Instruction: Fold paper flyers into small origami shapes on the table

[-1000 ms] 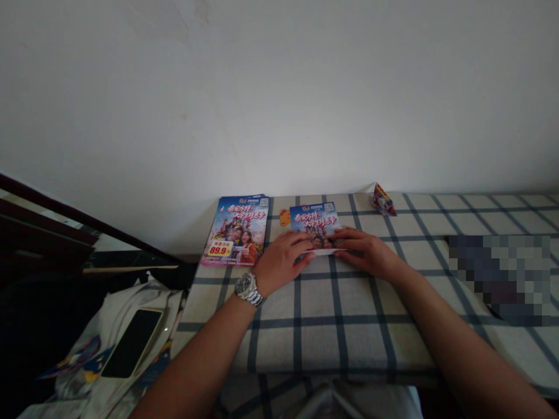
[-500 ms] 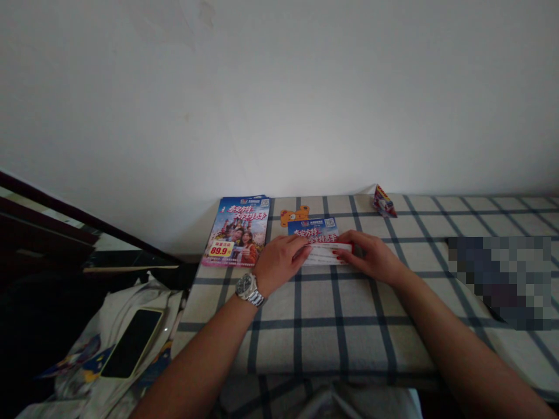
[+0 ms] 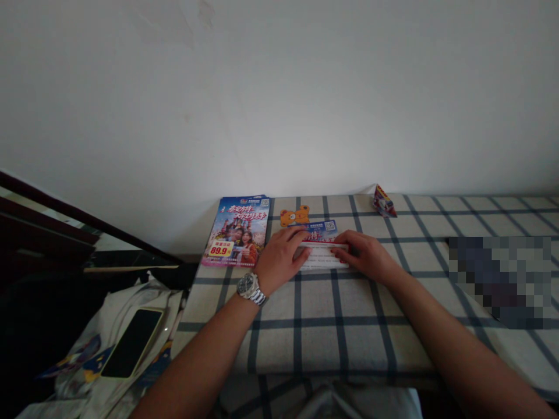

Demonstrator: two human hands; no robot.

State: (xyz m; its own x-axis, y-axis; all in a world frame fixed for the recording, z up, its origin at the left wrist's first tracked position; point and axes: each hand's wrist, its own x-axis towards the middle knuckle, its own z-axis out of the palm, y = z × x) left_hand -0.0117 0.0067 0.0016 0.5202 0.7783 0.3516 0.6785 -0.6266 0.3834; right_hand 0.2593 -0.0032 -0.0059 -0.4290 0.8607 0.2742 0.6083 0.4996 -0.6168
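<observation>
A printed flyer (image 3: 323, 260) lies on the checked cloth, its lower part folded up so the white back with lines of text faces me. Above the fold its blue top edge with a QR code still shows. My left hand (image 3: 286, 250) holds the flyer's left side, thumb on the folded flap and fingers along the fold. On the right side my right hand (image 3: 364, 256) pinches the fold between thumb and fingers. A stack of matching flyers (image 3: 238, 233) lies to the left of my left hand. Just beyond the flyer is an orange bear figure (image 3: 294, 216).
A small folded paper piece (image 3: 384, 202) stands near the wall (image 3: 279, 105). At the right lies a dark pixelated item (image 3: 498, 282). Lower left, a phone (image 3: 132, 343) rests on a white bag (image 3: 174, 291) beside the table's left edge.
The folded flap has shifted slightly toward me, and a red band now shows along the fold. Both hands have moved only a little, with the fingers nearer the fold.
</observation>
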